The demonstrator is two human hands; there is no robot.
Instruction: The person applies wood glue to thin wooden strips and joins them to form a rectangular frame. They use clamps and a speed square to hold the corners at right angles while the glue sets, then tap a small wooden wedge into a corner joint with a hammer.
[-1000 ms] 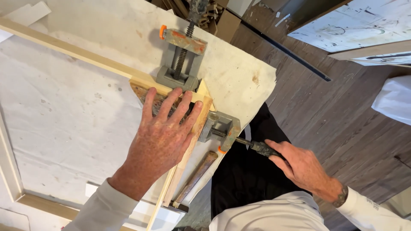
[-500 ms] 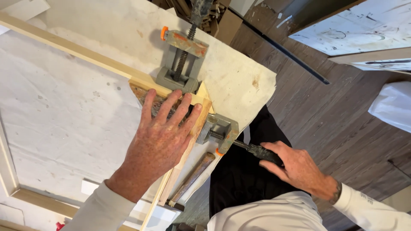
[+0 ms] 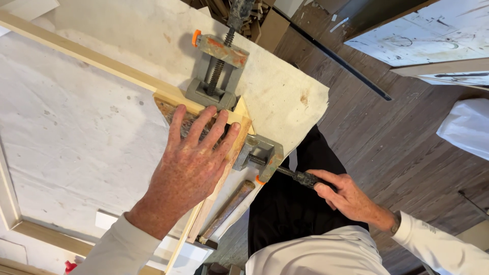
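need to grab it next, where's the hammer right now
In the head view the hammer lies low and centre on the white cloth, beside the wooden strip, just below the corner clamp and between both hands.

Two hands [image 3: 191, 163], two screw clamps [image 3: 216, 71], two wooden strips [image 3: 91, 56], one hammer [image 3: 226, 209].

Left hand [image 3: 191, 165] pressed flat, fingers spread, on corner of wooden frame [image 3: 102, 61] held in rusty corner clamp [image 3: 224, 97] on white-covered workbench [image 3: 71, 142]. Right hand [image 3: 346, 196] gripping dark handle [image 3: 305, 179] of clamp's near screw, just off bench edge. Second screw [image 3: 216, 76] with orange-tipped bar pointing away. Hammer [image 3: 226, 210] lying beside frame's near rail. Dark plank floor [image 3: 407, 153] below; white bag [image 3: 466, 127] at right
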